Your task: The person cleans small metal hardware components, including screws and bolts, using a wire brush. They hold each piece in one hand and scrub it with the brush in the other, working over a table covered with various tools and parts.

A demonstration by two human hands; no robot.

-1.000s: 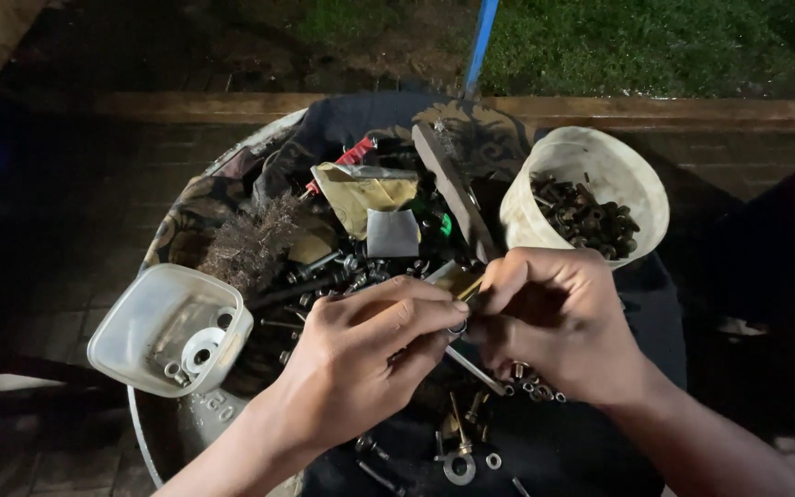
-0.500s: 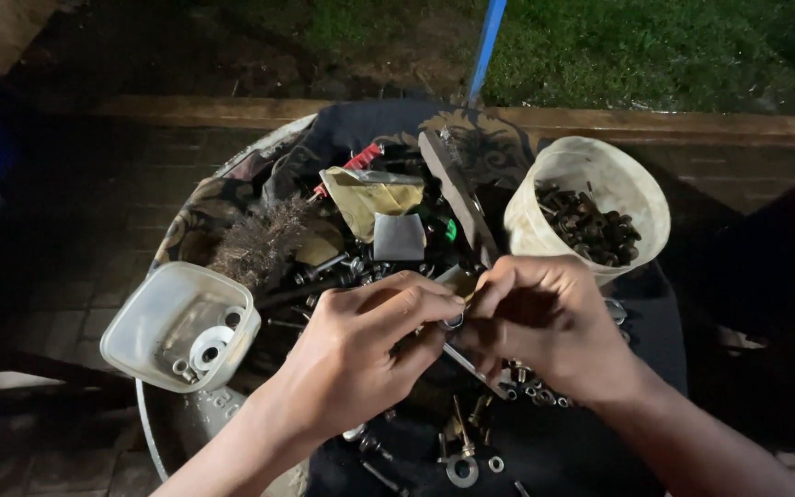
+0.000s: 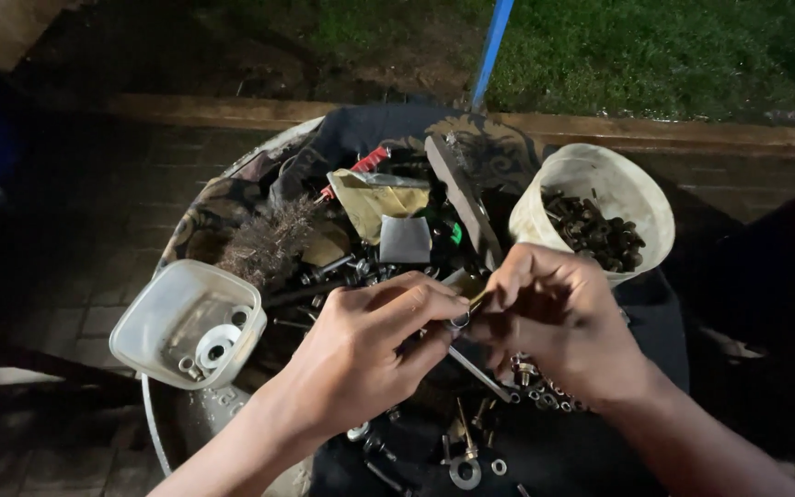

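While washers (image 3: 463,473) and loose bolts (image 3: 534,385) lie scattered at the near edge of a cluttered round table (image 3: 197,217), the left hand (image 3: 361,357) and right hand (image 3: 558,325) meet above its middle, fingers pinched together on a small metal ring (image 3: 459,319). A square clear tub (image 3: 188,322) sits at the table's left edge; farther back, a round pale tub of dark screws (image 3: 600,213) stands at the right edge.

An outdoor yard at night is serving as a makeshift work spot: grass (image 3: 655,46) and brick paving (image 3: 75,230) are surrounding a cloth-covered round table (image 3: 600,442) heaped with loose bolts (image 3: 526,377) and washers (image 3: 464,473).
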